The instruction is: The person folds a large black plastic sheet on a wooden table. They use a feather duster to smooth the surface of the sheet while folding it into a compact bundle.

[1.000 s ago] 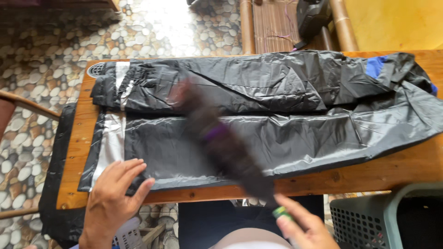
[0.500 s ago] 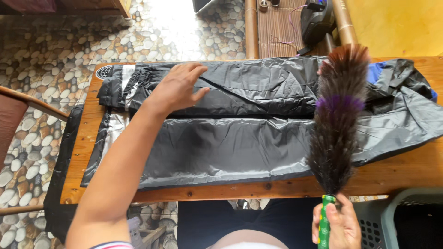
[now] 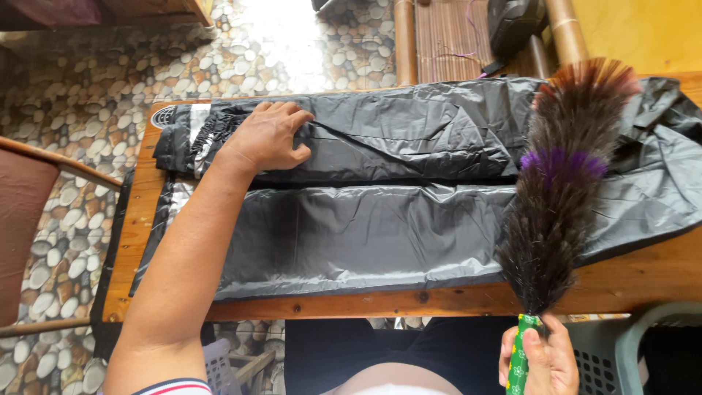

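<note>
A shiny black waterproof garment [image 3: 380,212] lies spread flat across a wooden table [image 3: 643,278]. My left hand [image 3: 267,135] presses down on its far left part, fingers slightly curled, near the elastic cuff. My right hand [image 3: 541,358] grips the green handle of a feather duster [image 3: 559,190] at the table's near edge. The duster's dark feathers, with a purple band, lie over the right side of the garment and point away from me.
A pebble-patterned floor [image 3: 80,95] surrounds the table. A brown chair [image 3: 29,212] stands at the left. A grey plastic basket [image 3: 629,344] sits at the lower right, a white basket [image 3: 227,362] under the table. Bamboo furniture [image 3: 446,36] stands behind.
My left hand went from the table's near left edge to the garment's far left part and stays there. The duster swung from the middle to the right side of the garment.
</note>
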